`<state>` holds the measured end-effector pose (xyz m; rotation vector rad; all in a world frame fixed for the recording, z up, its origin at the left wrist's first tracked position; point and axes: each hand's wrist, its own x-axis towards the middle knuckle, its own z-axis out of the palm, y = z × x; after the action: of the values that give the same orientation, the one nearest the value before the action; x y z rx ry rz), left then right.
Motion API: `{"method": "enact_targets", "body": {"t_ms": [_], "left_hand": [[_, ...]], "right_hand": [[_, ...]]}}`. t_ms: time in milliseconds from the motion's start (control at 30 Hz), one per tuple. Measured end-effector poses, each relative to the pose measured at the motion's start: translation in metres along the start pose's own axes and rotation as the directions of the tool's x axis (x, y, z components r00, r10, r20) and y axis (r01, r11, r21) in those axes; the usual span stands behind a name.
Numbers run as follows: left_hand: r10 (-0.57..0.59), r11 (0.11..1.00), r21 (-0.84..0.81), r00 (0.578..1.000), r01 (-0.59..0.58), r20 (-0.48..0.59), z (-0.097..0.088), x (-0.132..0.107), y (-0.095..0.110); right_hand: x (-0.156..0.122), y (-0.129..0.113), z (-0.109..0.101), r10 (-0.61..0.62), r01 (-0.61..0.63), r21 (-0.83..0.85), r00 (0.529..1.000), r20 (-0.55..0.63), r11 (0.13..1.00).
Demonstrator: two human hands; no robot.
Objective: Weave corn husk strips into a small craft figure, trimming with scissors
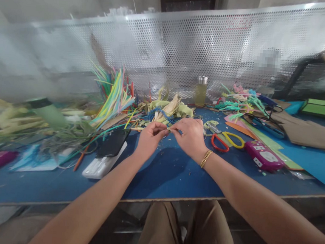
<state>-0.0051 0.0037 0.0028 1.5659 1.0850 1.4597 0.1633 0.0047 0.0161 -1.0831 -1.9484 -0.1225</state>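
My left hand (151,138) and my right hand (191,136) meet over the blue table, fingertips pinched together almost touching. Between them is something tiny and thin that I cannot make out. Just behind lies a heap of pale dried corn husks (170,109) with blue strands (160,111) across it. Right of my right hand rest scissors (220,149) with one red and one yellow handle loop. A black phone (112,144) lies on a white device (93,168), left of my left wrist.
Colourful pipe cleaners (115,99) stand in a bundle at the left back. A purple box (263,155), blue paper (313,158) and brown card (309,131) lie at the right. A bottle of yellowish liquid (200,93) stands before the perforated metal screen (179,59).
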Motion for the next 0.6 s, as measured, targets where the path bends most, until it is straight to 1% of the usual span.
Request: {"method": "enact_targets", "body": {"t_ms": [167,333,433,500,600], "left_hand": [[-0.034,0.999,0.011,0.999,0.035,-0.019,-0.0003,0.0001,0.0043],[-0.029,0.999,0.020,0.999,0.029,-0.025,-0.0010,0.0005,0.0052],[-0.026,0.999,0.030,1.000,0.026,-0.004,-0.0017,0.0006,0.0042],[-0.017,0.999,0.037,1.000,0.017,0.008,-0.0022,0.0006,0.0034],[0.027,0.997,0.076,1.000,-0.026,-0.004,-0.0025,0.0006,0.0022]], "right_hand": [[0.0005,-0.0009,-0.0021,0.045,-0.045,0.063,0.999,0.000,0.997],[0.0006,-0.0002,-0.0013,0.030,-0.031,0.074,1.000,0.009,0.997],[0.0000,0.0003,-0.0005,0.021,-0.022,0.073,1.000,0.016,0.997],[-0.0003,-0.0005,-0.0002,0.025,-0.026,0.075,0.999,0.022,0.997],[0.0000,-0.0029,-0.0001,0.041,-0.044,0.088,0.999,0.032,0.995]]}}
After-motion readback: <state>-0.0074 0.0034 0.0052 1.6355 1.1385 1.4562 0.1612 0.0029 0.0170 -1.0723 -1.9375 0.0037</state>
